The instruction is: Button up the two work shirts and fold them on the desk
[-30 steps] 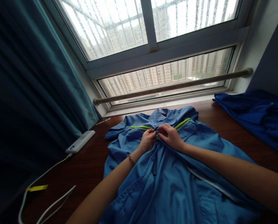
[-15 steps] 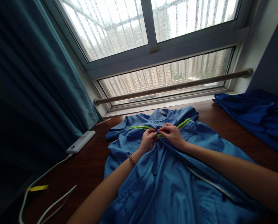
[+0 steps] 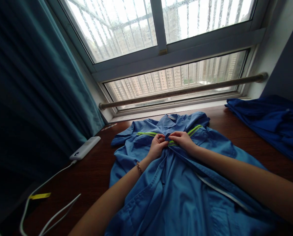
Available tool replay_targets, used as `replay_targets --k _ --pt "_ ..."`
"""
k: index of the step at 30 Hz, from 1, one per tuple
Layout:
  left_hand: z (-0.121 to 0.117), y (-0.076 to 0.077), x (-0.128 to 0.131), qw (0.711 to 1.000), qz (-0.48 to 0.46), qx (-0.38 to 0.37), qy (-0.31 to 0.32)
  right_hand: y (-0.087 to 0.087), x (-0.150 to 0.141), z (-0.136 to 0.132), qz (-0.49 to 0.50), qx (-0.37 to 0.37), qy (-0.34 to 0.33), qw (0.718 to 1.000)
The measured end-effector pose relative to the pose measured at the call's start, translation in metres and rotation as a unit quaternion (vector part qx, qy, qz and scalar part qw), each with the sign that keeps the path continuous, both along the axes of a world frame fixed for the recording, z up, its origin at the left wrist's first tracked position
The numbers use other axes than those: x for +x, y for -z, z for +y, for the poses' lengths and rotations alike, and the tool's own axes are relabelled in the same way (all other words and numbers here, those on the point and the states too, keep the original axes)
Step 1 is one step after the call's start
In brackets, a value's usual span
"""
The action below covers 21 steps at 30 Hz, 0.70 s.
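A blue work jacket (image 3: pixel 185 193) with yellow-green reflective stripes lies spread on the dark wooden surface, its collar toward the window. At chest height, my left hand (image 3: pixel 158 146) pinches one front edge of the jacket. Close beside it on the right, my right hand (image 3: pixel 182 140) grips the other front edge between thumb and fingers, near the stripe. The fingertips almost meet over a small fold of cloth. Whether a button sits between them is hidden. Below the hands the two front panels hang apart.
A white power bank (image 3: pixel 85 148) with a white cable (image 3: pixel 48 182) lies at the left by the teal curtain (image 3: pixel 70 82). Darker blue folded clothing (image 3: pixel 271 121) rests at the right. Behind the jacket, a metal rail (image 3: pixel 185 91) crosses the window.
The fingers of both hands have shifted slightly at the jacket's front, and the right fingertips lie flatter over the fold. The jacket itself stays in place.
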<state>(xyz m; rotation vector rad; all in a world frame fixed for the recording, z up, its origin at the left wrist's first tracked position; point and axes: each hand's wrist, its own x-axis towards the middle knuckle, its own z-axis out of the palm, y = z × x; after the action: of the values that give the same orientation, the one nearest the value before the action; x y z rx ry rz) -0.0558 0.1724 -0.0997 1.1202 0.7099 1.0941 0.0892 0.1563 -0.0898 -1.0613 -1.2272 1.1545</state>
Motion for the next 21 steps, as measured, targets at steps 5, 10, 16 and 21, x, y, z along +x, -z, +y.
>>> replay_targets --k 5,10,16,21 --pt "-0.003 -0.002 -0.003 0.996 0.053 0.068 0.030 0.003 0.004 0.006 0.037 -0.084 -0.023 0.996" --pt "-0.002 -0.002 -0.003 0.986 0.101 0.128 0.021 -0.002 0.007 0.009 0.013 -0.059 -0.011 0.998" --pt "0.019 0.006 -0.001 0.988 0.067 0.130 0.042 -0.031 0.018 0.003 -0.317 0.054 0.040 0.946" --pt "0.049 0.015 -0.006 0.988 0.070 0.129 0.040 -0.032 0.016 -0.022 -0.518 0.077 -0.035 0.851"
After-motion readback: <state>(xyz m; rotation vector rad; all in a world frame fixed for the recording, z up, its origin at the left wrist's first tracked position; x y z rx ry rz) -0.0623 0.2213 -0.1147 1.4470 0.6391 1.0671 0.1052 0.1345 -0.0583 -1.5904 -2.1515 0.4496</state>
